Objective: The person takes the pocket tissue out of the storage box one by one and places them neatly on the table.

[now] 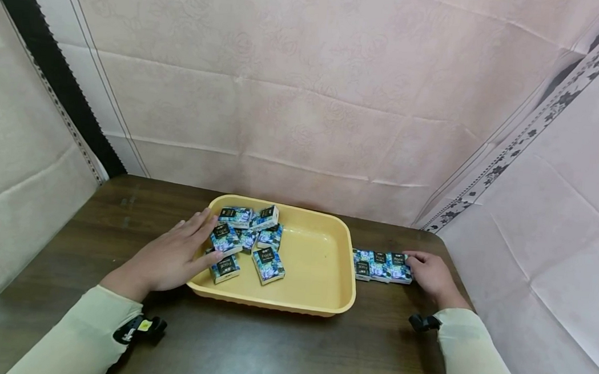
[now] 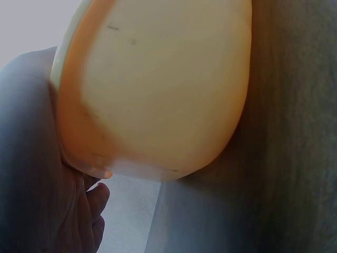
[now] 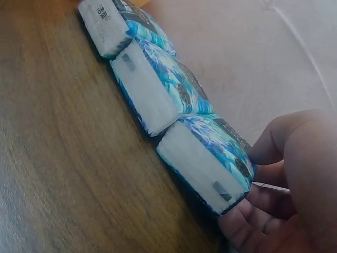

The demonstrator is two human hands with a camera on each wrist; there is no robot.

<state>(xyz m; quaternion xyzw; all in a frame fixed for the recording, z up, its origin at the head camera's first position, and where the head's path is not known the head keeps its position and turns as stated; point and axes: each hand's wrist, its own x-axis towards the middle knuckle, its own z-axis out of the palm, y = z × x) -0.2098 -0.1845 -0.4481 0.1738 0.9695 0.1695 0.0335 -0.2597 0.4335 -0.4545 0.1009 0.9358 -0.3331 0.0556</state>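
Several small tissue packs (image 1: 268, 264) with blue floral print and dark labels lie loosely in the left half of a yellow tray (image 1: 321, 257). My left hand (image 1: 171, 259) lies over the tray's left rim, fingers extended and the thumb reaching beside the packs. From the left wrist, that hand (image 2: 37, 153) overlaps the rim, with the tray's outer wall (image 2: 158, 95) filling the view. Right of the tray, three tissue packs (image 1: 380, 266) form a row on the table. My right hand (image 1: 432, 278) pinches the rightmost pack (image 3: 202, 166) at its outer end.
The tray stands on a dark wooden table (image 1: 248, 350), close to its back edge. Pale patterned cloth (image 1: 284, 94) hangs behind the table and along both sides. A dark strap device sits on each wrist.
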